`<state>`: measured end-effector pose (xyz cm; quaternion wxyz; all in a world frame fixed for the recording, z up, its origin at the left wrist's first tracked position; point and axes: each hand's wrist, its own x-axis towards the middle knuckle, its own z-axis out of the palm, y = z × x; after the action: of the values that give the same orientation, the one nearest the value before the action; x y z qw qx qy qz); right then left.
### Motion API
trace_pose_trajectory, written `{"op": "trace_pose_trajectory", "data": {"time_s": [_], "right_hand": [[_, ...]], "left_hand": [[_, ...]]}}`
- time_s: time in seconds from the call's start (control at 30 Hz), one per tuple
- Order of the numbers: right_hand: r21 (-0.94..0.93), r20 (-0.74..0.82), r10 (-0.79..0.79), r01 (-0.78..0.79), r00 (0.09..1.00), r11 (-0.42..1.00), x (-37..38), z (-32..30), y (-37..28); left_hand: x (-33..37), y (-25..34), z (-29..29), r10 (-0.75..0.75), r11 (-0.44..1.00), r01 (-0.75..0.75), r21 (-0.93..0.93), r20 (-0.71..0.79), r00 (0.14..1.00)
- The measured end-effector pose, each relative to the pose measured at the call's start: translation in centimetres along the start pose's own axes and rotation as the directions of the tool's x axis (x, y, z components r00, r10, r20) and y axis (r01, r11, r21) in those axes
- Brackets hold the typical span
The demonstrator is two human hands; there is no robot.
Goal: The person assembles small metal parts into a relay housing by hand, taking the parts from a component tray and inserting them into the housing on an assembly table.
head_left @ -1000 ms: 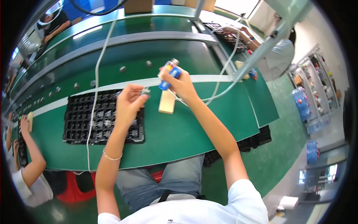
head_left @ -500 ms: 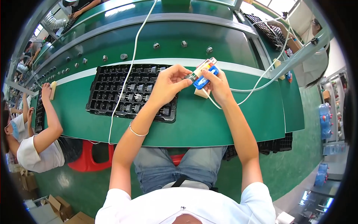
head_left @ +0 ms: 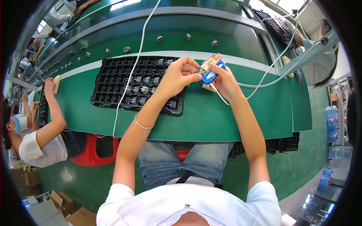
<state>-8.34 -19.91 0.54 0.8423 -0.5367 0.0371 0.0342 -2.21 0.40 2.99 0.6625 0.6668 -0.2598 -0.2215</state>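
My right hand (head_left: 227, 83) is closed around a blue handheld tester (head_left: 209, 77) with a clear top (head_left: 212, 61) that glows pale orange inside. A white cable (head_left: 218, 95) hangs from the tester. Against the tester's left end, the fingers of my left hand (head_left: 176, 78) pinch a small grey plug-like part (head_left: 200, 71), mostly hidden by the fingertips. Left of my hands lies a black compartment tray (head_left: 98, 102), partly filled with grey pronged plug parts (head_left: 144, 89). Under the tester sits a pale wooden block (head_left: 207, 87), partly covered.
Across the green bench (head_left: 264, 120) runs a belt (head_left: 173, 28) carrying several spaced plug parts (head_left: 215, 42). A hanging white cable (head_left: 141, 37) crosses over the tray. At left, a person in a white top (head_left: 41, 147) works near a red stool (head_left: 88, 152). Black trays (head_left: 286, 142) are stacked below the bench.
The whole view has shifted slightly, so the bench sits a little higher and further right. The tester's clear top shows a paler orange glow. Both hands keep their hold.
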Motion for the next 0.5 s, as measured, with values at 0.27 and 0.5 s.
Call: {"op": "trace_pose_trajectory", "data": {"time_s": [0.27, 0.5], "right_hand": [[-0.387, -0.223, -0.228, 0.128, 0.948, 0.913, -2.2, 0.1, -2.4], [-0.900, -0.136, -0.619, 0.165, 0.774, 0.404, -2.5, -2.0, -1.5]], "left_hand": [[1.9, -0.2, -4.1, 0.146, 0.844, -0.086, 0.529, -0.073, 0.987], [3.1, -1.3, -7.2, 0.184, 0.153, 0.347, 0.925, -0.372, 0.910]]}}
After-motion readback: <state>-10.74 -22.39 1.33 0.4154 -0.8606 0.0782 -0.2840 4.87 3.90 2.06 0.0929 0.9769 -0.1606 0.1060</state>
